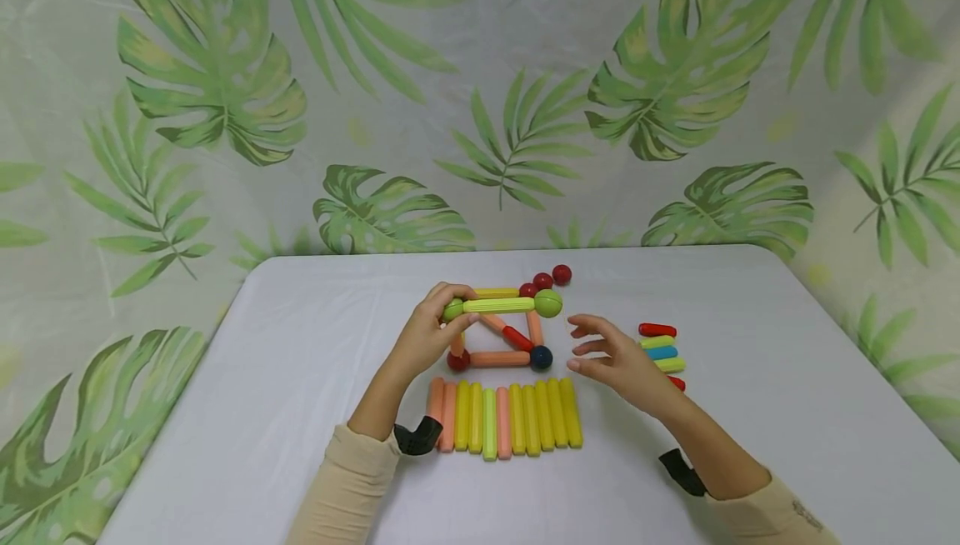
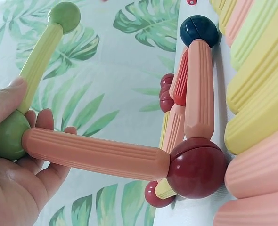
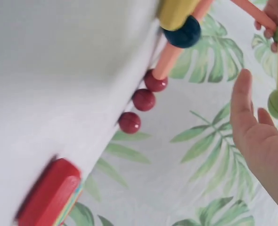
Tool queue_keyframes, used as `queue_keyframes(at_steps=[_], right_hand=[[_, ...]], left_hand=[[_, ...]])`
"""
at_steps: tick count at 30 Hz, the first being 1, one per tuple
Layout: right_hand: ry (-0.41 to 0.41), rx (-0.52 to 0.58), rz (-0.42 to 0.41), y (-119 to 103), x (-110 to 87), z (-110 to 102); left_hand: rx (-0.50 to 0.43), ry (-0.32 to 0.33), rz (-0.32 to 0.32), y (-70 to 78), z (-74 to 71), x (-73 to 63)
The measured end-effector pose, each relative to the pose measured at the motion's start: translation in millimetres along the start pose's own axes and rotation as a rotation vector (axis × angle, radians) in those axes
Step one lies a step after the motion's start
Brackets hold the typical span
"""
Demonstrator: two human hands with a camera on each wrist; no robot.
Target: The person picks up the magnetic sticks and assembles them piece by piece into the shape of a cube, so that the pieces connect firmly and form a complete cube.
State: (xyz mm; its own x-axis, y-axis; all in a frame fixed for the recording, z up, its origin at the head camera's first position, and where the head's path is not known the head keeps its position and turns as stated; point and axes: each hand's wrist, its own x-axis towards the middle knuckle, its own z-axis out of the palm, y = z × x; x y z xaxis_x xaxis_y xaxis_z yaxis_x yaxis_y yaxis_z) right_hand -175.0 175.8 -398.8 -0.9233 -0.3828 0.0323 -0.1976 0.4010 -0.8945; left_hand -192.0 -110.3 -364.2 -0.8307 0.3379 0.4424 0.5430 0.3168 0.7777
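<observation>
"Hands first: what do we have in them?"

"Our left hand (image 1: 429,332) grips a green ball (image 2: 11,135), thumb on one side, fingers on the other. Our right hand (image 1: 618,362) hangs free, its fingers loosely bent."

"What joins the ball we grip?"

"Two rods. A green rod (image 1: 498,305) runs to a second green ball (image 1: 548,303), near our right fingertips. A pink rod (image 2: 96,153) links it down to a red ball (image 1: 458,360), the near left corner of our frame (image 1: 535,328)."

"And where do we see that frame?"

"On the tabletop (image 1: 262,445), between our hands. Its near edge is another pink rod (image 1: 500,358), ending at a blue ball (image 1: 541,357). A red rod (image 1: 517,337) slants inside toward that ball, and a yellow rod (image 1: 497,293) lies along the far edge."

"What else do we find?"

"Three red balls (image 1: 542,281) sit in a line at the far right corner. On our side of the frame, a row of rods (image 1: 490,424) lies side by side: pink, yellow, green. Beyond our right hand, which partly hides them, lie short rods (image 1: 662,352) in red, green and blue."
</observation>
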Motion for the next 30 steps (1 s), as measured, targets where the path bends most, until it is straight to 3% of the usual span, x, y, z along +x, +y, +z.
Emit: queue_keyframes(at_steps=[7, 11, 17, 24, 28, 30], right_hand=[[-0.134, -0.293, 0.232, 15.0, -11.5, 16.9], [-0.185, -0.456, 0.296, 17.7, -9.9, 26.5], [-0.228, -0.459, 0.365, 15.0, -14.3, 30.7], [-0.209, -0.505, 0.385, 12.4, -14.6, 34.0], [-0.163, -0.516, 0.358, 12.0, -12.7, 34.6], [-0.115, -0.501, 0.303, 11.5, -10.1, 32.1]], left_hand=[[0.013, 0.013, 0.012, -0.8, 0.0, -0.4], [0.005, 0.008, 0.005, 0.1, -0.1, -0.8], [-0.001, 0.0, -0.005, 0.8, 0.6, -0.1], [-0.002, -0.002, -0.011, 1.1, 0.8, -0.5], [-0.001, 0.002, -0.013, 2.2, 0.3, -0.9], [-0.001, 0.001, -0.014, 2.7, 0.4, -0.8]])
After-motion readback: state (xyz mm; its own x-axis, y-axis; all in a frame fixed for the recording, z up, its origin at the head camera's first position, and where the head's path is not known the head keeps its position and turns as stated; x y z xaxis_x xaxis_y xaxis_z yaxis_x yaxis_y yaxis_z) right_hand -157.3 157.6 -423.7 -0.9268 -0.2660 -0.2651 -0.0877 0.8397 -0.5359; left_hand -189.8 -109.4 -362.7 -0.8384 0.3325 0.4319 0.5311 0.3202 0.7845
